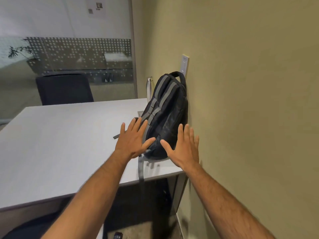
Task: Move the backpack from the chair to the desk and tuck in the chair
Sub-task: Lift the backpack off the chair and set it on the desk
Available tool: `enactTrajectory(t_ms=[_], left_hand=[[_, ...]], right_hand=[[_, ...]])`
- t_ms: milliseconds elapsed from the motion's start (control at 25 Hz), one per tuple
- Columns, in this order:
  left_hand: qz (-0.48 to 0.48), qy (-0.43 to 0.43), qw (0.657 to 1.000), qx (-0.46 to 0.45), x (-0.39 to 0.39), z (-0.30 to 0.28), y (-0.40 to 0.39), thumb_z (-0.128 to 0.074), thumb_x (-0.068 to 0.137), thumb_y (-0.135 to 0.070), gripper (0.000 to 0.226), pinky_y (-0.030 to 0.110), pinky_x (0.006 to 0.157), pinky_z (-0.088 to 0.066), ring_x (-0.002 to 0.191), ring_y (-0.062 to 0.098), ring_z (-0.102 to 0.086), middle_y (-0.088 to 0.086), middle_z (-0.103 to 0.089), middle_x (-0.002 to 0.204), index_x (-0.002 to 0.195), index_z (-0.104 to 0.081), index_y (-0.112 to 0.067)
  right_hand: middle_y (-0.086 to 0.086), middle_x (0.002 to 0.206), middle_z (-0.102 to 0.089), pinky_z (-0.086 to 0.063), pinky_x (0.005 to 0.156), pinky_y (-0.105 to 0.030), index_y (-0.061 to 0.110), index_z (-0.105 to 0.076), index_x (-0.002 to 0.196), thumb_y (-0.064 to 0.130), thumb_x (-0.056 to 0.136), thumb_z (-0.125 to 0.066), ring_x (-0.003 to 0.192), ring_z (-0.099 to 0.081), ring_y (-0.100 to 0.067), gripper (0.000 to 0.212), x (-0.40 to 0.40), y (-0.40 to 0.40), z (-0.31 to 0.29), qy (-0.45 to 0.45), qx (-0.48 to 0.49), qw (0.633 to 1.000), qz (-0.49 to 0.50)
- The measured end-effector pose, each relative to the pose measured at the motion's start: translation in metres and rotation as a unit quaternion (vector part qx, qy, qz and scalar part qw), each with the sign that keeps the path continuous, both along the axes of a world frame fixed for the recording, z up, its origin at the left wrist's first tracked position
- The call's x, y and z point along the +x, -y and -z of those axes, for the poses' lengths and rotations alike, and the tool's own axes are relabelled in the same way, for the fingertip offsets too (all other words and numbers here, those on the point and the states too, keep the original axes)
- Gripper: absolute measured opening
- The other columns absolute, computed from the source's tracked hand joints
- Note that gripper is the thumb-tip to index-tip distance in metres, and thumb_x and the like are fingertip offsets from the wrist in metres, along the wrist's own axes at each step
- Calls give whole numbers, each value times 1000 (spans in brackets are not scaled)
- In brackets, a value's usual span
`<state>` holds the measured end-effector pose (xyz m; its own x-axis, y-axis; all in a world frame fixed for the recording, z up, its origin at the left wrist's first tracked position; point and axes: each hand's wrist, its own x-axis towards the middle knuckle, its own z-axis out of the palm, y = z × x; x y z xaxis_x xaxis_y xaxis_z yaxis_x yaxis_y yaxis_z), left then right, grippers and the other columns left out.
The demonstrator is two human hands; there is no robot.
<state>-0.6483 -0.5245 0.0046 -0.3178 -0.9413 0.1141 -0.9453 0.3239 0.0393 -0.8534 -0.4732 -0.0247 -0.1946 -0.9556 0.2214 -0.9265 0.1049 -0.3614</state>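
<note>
Head view, catalogue of contents. Black backpack (166,116) with grey straps: upright on grey desk (69,135), at far right corner, leaning on beige wall (241,83). Left hand (133,140): flat, fingers spread wide, nothing grasped, just beside backpack's strap side. Right hand (183,149): flat, fingers spread wide, nothing grasped, near backpack's lower end on wall side. Contact with fabric: cannot tell for either. Loose grey strap (141,168): between the two hands, hanging over near desk edge. Steel bottle (149,87): beyond both hands, behind backpack. Dark chair (63,89): far side of desk, well left of left hand. Wall plate (185,64): above backpack's handle.
</note>
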Motion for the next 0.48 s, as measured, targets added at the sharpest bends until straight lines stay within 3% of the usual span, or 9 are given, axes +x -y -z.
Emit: enactTrajectory(t_ms=[280,480], left_hand=[[-42,12,999,-17,44,-1,-92,-2,80,-83,99,61,127,5,160,31,12,5,13,174,164,8,-30],[-48,6,999,-14,101,-2,-144,1,82,-85,100,62,126,6,159,30,16,6,17,173,163,11,-28]], right_hand=[[-10,174,9,7,125,-60,24,6,165,99,63,14,160,12,-31,126,36,-83,-6,-58,8,998,-21],[-9,174,10,9,124,-62,24,8,165,101,65,9,159,13,-30,126,78,-130,-8,-57,-1,998,-23]])
